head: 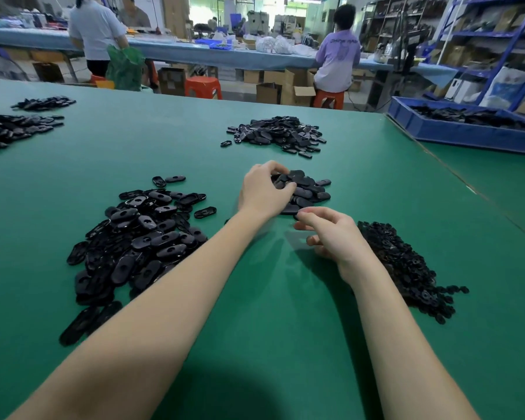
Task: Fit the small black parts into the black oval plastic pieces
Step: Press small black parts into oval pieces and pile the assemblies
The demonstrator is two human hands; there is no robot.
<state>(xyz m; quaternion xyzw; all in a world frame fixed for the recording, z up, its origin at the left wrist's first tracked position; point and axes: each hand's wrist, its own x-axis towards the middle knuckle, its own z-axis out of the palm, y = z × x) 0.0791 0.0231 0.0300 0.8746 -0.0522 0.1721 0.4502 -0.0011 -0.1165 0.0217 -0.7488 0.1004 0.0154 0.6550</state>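
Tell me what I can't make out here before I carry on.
- Left hand, head view: its curled fingers reach into the small pile; whether they hold a piece is hidden.
- Right hand: fingertips curl under; anything pinched is hidden.
- Small parts: too small and dark to tell shape.
- Blue bin: cut off by the right edge.
- Far-left pile: cut by the left edge.

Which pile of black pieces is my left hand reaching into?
The small pile of oval pieces straight ahead, just beyond both hands. The left hand has its fingers on it; the other piles lie untouched.
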